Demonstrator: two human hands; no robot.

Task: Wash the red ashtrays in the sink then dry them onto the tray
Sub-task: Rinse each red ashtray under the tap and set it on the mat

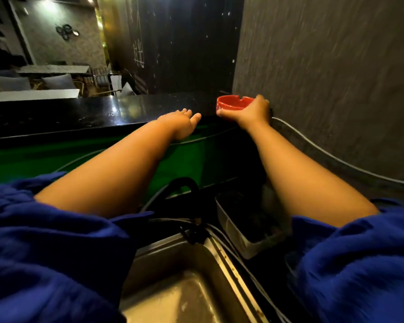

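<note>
Red ashtray (233,102) at the worktop (79,113) corner, our right hand (252,110) curled round it; left hand (180,120) fingers straight, empty. A loose hold could drop it before the sink (173,287).

The person wears a garment (28,283) of deep blue cloth. Its left sleeve (56,241) is loose and wide, gathered into soft folds, with its hem near the elbow. The right sleeve (359,252) is of the same blue and just as full, and its matte, slightly fuzzy surface creases in broad rolls. Below the hems the left forearm (117,169) and the right forearm (296,169) are bare down to the wrists. The left hand (182,122) and the right hand (252,111) are bare too; blur hides finer detail on them.
</note>
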